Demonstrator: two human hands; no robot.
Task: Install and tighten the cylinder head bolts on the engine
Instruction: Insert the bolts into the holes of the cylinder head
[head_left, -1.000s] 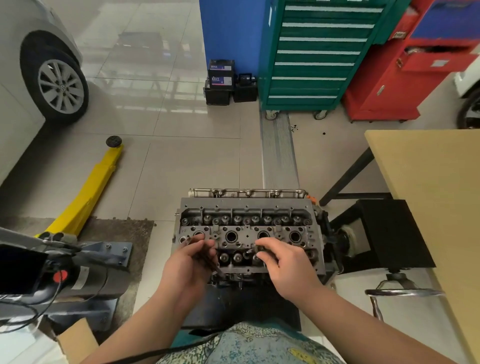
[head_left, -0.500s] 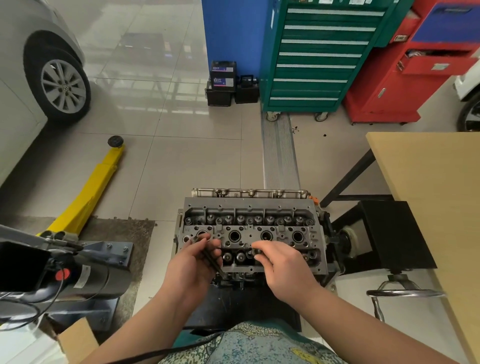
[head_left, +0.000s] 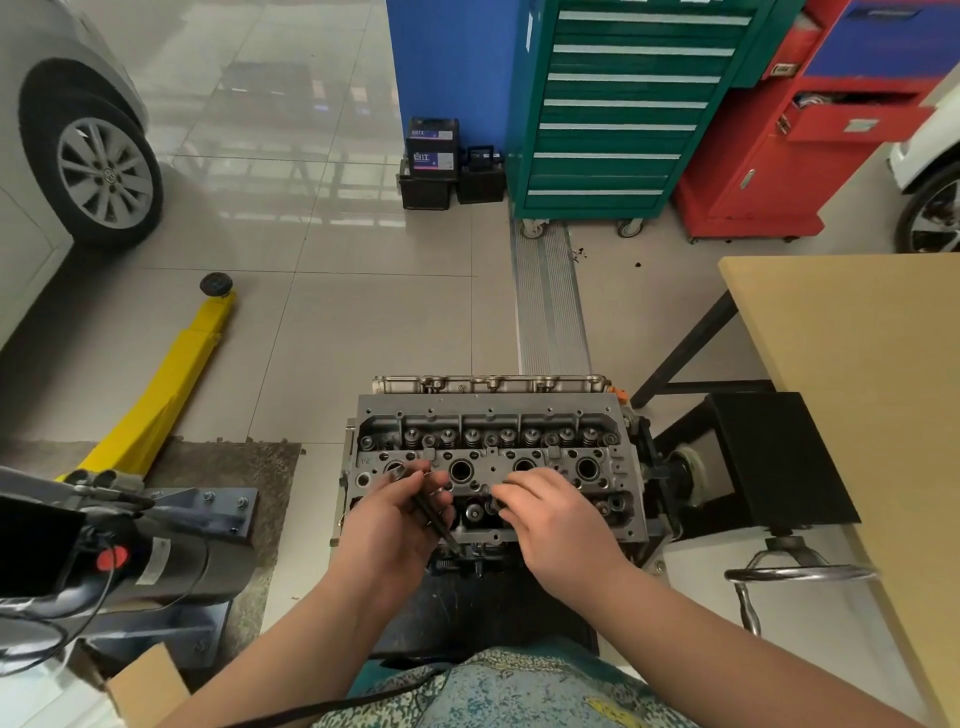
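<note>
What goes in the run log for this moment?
left hand grips long dark bolts | right hand fingertips seat bolt | grey metal cylinder head

The near edge of the grey cast-metal cylinder head (head_left: 493, 467) lay hidden under both hands. The left hand (head_left: 389, 525) covered all but the head and lower tip of the dark steel bolt (head_left: 426, 512) in its curled fingers. The right hand (head_left: 550, 525) hid whatever its bent fingertips touched; whether they pinched anything could not be told. At nine o'clock the silver car with its alloy wheel (head_left: 104, 166) was cut off by the left edge, as was the black motor unit with a red button (head_left: 114, 561) at eight o'clock. At three o'clock the tan wooden tabletop (head_left: 857, 374) ran out of the right edge. The labels on the black car batteries (head_left: 431, 156) at twelve o'clock were too small to read.
</note>
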